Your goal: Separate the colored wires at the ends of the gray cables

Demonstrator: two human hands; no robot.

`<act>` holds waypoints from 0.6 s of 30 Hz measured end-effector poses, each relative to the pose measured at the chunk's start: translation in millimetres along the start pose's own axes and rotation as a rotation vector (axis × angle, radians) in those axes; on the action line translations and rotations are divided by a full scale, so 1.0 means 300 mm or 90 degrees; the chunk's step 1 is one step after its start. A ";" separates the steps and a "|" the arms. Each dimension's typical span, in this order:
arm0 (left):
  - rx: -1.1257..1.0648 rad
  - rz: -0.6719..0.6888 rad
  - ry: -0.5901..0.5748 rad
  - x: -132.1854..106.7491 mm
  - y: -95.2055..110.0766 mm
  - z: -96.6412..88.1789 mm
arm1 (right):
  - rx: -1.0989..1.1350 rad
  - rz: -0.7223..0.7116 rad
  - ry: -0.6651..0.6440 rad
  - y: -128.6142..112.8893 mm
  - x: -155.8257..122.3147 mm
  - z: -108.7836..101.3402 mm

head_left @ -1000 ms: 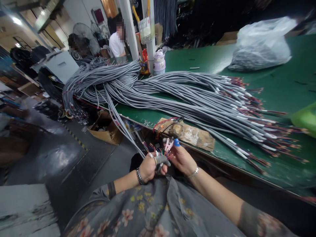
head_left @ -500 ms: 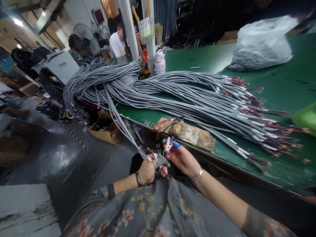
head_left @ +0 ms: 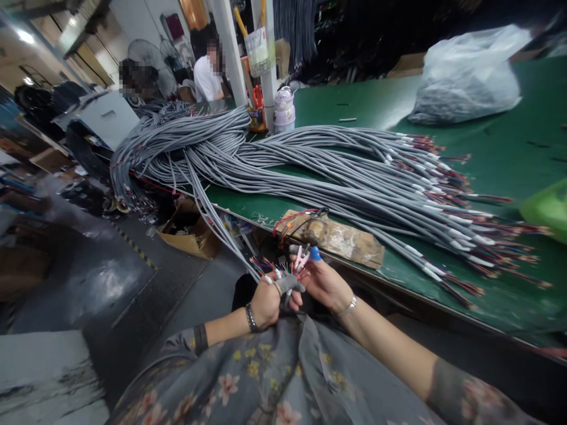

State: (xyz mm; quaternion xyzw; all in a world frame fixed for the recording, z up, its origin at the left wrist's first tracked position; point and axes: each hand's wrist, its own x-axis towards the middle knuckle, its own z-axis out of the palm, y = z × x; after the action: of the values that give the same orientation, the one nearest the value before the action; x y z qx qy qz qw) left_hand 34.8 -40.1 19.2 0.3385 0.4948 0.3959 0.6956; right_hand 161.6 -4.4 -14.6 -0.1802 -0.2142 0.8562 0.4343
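Note:
My left hand [head_left: 268, 302] is closed round the ends of a few grey cables [head_left: 224, 236] that hang down from the bench, their coloured wire tips [head_left: 271, 265] fanning out above my fist. A grey cot covers one left finger. My right hand [head_left: 325, 283], with a blue cot on one fingertip, pinches a small pink tool [head_left: 302, 257] right at those wire tips. Both hands sit over my lap, just below the bench's front edge.
A big bundle of grey cables [head_left: 336, 177] lies across the green bench [head_left: 496, 147], stripped ends to the right. A taped brown block [head_left: 341, 239] sits at the edge. A plastic bag [head_left: 465, 79] lies far right. Two other people work at the back left.
My hands have barely shifted; the right hand with the pink tool stays at the wire tips. The view has drifted slightly.

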 end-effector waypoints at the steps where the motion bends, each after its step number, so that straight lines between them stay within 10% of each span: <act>1: 0.000 -0.001 0.001 0.001 -0.001 -0.001 | 0.002 -0.006 0.006 0.002 0.002 -0.003; 18: 0.020 -0.012 -0.004 -0.025 -0.001 -0.012 | 0.053 -0.015 0.096 -0.005 -0.003 0.005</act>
State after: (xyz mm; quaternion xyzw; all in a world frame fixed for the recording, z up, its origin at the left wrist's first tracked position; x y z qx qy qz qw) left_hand 30.0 -46.5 21.2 0.3456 0.5020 0.3806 0.6955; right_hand 162.5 -4.6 -12.5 -0.2236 -0.1473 0.8432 0.4662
